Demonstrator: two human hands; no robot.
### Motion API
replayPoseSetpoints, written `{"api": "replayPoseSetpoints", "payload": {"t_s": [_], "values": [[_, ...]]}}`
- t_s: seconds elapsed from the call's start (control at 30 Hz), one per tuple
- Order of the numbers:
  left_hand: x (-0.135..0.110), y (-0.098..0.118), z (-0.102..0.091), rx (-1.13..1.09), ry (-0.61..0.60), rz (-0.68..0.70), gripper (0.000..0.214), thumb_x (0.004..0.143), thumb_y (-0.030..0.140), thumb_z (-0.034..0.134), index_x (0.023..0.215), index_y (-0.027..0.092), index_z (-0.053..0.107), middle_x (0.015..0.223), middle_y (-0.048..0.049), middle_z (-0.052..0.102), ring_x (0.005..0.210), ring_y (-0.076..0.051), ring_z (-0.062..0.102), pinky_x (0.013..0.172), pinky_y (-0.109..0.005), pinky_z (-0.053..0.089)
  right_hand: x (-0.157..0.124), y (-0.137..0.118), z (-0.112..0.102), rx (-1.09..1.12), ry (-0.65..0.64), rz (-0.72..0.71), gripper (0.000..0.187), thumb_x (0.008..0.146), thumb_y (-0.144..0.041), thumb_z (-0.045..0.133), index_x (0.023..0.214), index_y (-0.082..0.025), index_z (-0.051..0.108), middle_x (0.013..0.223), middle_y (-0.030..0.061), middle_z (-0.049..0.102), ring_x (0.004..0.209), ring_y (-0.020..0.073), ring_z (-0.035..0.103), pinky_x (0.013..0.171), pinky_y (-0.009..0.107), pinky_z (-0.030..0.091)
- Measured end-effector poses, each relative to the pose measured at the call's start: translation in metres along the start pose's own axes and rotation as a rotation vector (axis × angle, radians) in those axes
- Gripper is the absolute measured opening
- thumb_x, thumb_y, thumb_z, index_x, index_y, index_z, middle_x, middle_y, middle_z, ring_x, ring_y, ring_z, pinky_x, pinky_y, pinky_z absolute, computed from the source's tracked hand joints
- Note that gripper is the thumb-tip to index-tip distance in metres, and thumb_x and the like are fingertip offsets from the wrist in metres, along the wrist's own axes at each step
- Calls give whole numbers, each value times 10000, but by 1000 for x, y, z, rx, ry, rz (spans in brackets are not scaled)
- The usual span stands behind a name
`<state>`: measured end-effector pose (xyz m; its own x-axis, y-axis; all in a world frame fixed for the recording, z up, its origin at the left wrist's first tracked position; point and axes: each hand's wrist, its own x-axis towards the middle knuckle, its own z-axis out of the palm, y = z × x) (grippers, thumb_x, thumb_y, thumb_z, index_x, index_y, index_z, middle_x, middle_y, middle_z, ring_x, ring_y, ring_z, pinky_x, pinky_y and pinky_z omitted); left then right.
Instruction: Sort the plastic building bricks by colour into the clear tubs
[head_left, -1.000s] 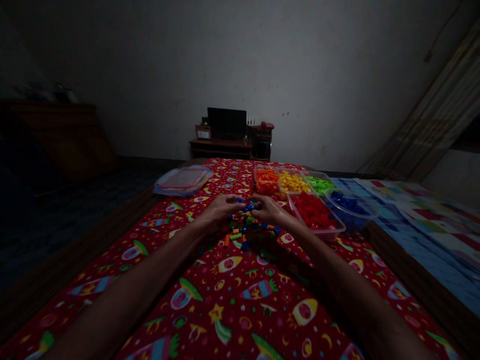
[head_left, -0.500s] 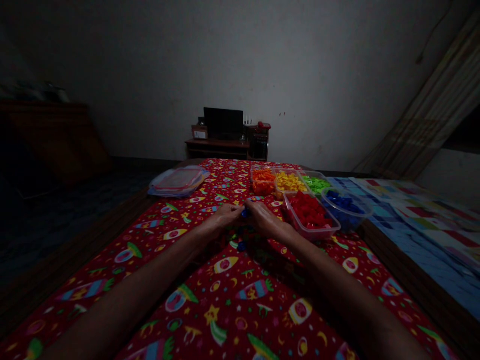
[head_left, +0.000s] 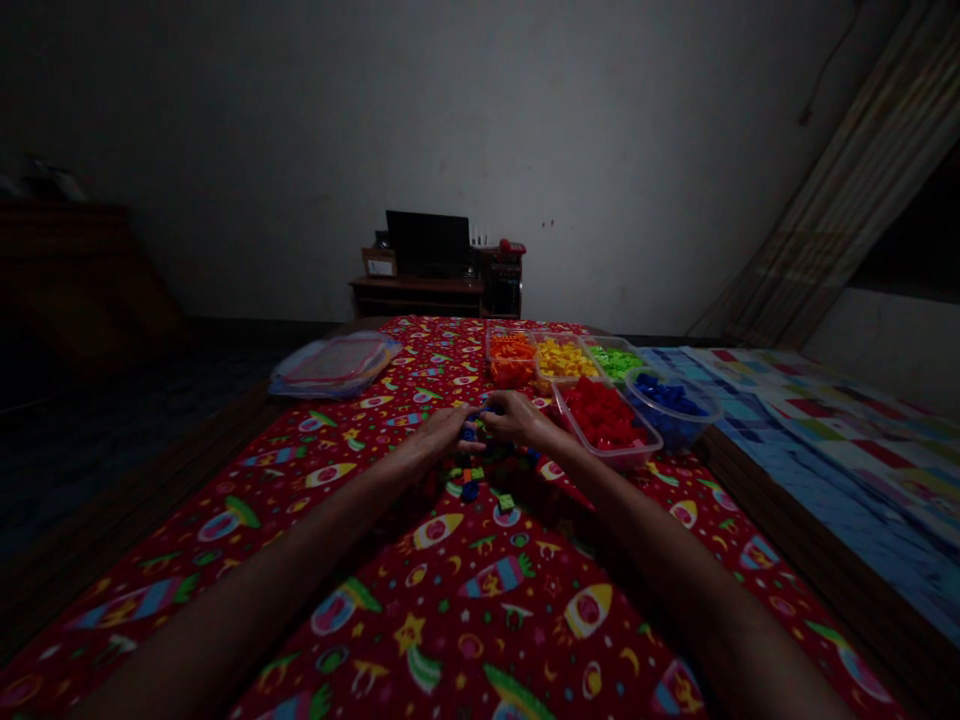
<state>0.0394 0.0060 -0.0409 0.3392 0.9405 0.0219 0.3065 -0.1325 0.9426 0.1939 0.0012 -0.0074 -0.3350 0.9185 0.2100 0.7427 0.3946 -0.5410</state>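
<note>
Over the middle of the red patterned cloth, my left hand (head_left: 444, 432) and my right hand (head_left: 516, 416) meet, fingers bent and closed. Between their fingertips is a blue toy brick (head_left: 469, 434), partly covered by the fingers; its exact shape is too dark to make out. Just below the hands lie a small blue piece (head_left: 469, 491), an orange piece (head_left: 468, 475) and a studded green brick (head_left: 505, 503). More small pieces are partly hidden in the shadow under my palms.
To the right stand plastic tubs of orange pieces (head_left: 512, 358), yellow pieces (head_left: 566, 358), green pieces (head_left: 613, 360), red pieces (head_left: 606, 415) and blue pieces (head_left: 670, 398). Stacked lids (head_left: 337, 362) lie at the far left of the cloth (head_left: 480, 620). A bed (head_left: 817, 440) adjoins on the right.
The view has swung slightly right. My hands have turned and their fingers shifted around the blue brick. The green brick and orange piece below now show more clearly.
</note>
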Motion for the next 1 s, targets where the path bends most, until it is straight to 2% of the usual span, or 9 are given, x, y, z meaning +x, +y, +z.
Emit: {"api": "replayPoseSetpoints", "payload": {"t_s": [0.1, 0.2, 0.37, 0.47, 0.6, 0.67, 0.73, 0.87, 1.0], "values": [[-5, 12, 0, -311, 78, -148, 469, 966, 402, 236, 1179, 85, 508, 922, -140, 659, 813, -157, 668, 802, -292, 545, -3, -2, -3, 23, 44, -28, 155, 807, -191, 539, 862, -105, 656, 726, 14, 623, 632, 104, 505, 559, 200, 320], [-14, 28, -1, -572, 95, -242, 474, 969, 405, 255, 1272, 83, 427, 957, -141, 660, 800, -154, 666, 762, -269, 539, -10, -7, -2, -7, 47, -161, 171, 809, -196, 577, 941, -100, 629, 824, 50, 634, 722, 127, 526, 618, 214, 344], [-23, 41, 0, -663, 60, -284, 501, 928, 480, 355, 1306, 152, 379, 972, -114, 676, 773, -170, 660, 682, -271, 527, -19, -12, 4, -103, 8, -266, 129, 839, -158, 555, 944, -90, 589, 845, 75, 622, 712, 131, 497, 621, 231, 333], [-19, 38, 0, -624, 51, -229, 484, 925, 477, 362, 1288, 159, 407, 1075, -146, 647, 855, -188, 660, 735, -299, 530, -15, -8, -9, -107, 44, -274, 96, 846, -149, 544, 909, -102, 598, 817, 64, 622, 703, 124, 504, 635, 227, 342], [-4, 22, -12, -416, 245, 16, 489, 906, 420, 419, 1339, 197, 383, 1259, -153, 547, 1008, -204, 627, 929, -397, 474, -12, 15, -56, -144, 244, -169, 137, 858, -197, 528, 892, -114, 631, 814, 65, 637, 712, 132, 532, 657, 235, 372], [2, 13, -23, -232, 279, 126, 498, 878, 414, 452, 1318, 181, 435, 1257, -145, 556, 1057, -223, 606, 967, -425, 448, -16, 37, -88, -226, 345, -90, 150, 845, -175, 514, 871, -119, 651, 822, 74, 652, 719, 143, 548, 675, 248, 386], [6, 5, -34, -12, 294, 188, 466, 856, 407, 453, 1240, 155, 531, 1210, -133, 600, 1085, -242, 590, 972, -423, 444, -25, 63, -117, -328, 390, 34, 146, 809, -152, 534, 855, -120, 669, 830, 91, 669, 743, 161, 572, 701, 263, 402], [6, -7, -48, 419, 284, 181, 415, 823, 357, 429, 1099, 142, 652, 1123, -100, 670, 1065, -264, 601, 947, -395, 454, -48, 117, -154, -522, 538, 260, 222, 821, -171, 496, 884, -91, 694, 900, 160, 685, 848, 220, 611, 794, 321, 421], [7, -19, -53, 592, 189, 140, 445, 808, 359, 411, 1092, 135, 671, 1069, -88, 699, 982, -250, 641, 864, -336, 492, -61, 143, -162, -546, 493, 442, 264, 830, -243, 517, 908, -84, 713, 942, 193, 685, 933, 273, 613, 827, 363, 426]]}}
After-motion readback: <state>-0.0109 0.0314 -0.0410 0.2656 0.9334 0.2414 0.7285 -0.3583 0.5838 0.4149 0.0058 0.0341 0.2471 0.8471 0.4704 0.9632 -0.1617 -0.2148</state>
